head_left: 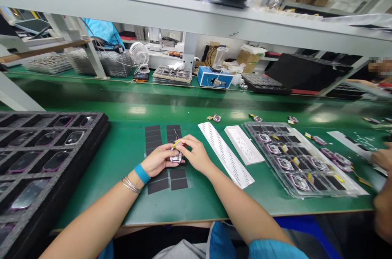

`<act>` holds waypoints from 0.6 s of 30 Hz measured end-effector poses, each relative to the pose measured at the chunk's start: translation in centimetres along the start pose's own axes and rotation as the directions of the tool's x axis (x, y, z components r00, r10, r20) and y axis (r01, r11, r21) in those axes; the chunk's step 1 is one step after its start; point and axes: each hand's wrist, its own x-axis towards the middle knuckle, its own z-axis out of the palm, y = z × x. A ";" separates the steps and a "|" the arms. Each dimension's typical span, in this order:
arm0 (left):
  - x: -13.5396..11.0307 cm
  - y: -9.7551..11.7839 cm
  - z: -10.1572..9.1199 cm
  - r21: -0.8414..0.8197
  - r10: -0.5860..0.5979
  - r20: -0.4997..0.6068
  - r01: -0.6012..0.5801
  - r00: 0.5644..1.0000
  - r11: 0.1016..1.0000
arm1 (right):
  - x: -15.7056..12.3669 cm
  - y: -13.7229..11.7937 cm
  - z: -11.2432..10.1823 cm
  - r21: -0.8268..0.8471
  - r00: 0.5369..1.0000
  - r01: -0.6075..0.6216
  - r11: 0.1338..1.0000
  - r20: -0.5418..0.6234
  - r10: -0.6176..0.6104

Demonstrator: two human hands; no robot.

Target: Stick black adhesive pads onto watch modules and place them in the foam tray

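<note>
My left hand (159, 159) and my right hand (194, 153) meet over the green bench, both closed on a small watch-like part (176, 156) with a yellow tab at its top. The left hand cups it from below; the right hand pinches its upper edge. A blue band and thin bangles sit on my left wrist. Beneath the hands lies a clear sheet of dark rectangular pads (162, 136).
A black foam tray (45, 148) of similar parts fills the left. Two white strips (225, 152) lie to the right, then a clear plastic tray (300, 161) with several parts. Another person's hand (382, 159) works at the far right. A fan (139, 54) and blue box (214, 77) stand at the back.
</note>
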 end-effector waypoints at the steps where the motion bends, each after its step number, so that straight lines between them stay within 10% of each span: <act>1: 0.2 -0.1 0.0 -0.001 0.003 -0.017 -0.003 1.000 1.000 | 0.0 0.2 0.3 -0.018 1.000 0.013 1.000 -0.017 -0.013; 9: 0.3 0.0 -0.3 0.016 -0.005 -0.124 0.007 0.992 1.000 | 0.3 0.7 -0.7 -0.040 0.983 -0.149 0.988 -0.116 0.143; 14: -0.4 0.5 -0.5 -0.020 -0.090 -0.023 0.089 0.996 0.996 | -3.2 -0.5 -1.9 -0.316 0.941 -0.230 0.920 0.168 0.293; 18: -0.4 0.4 -0.4 0.005 -0.129 -0.002 0.129 0.992 0.992 | -5.6 -0.9 -0.4 -0.473 0.963 -0.179 0.863 0.097 0.253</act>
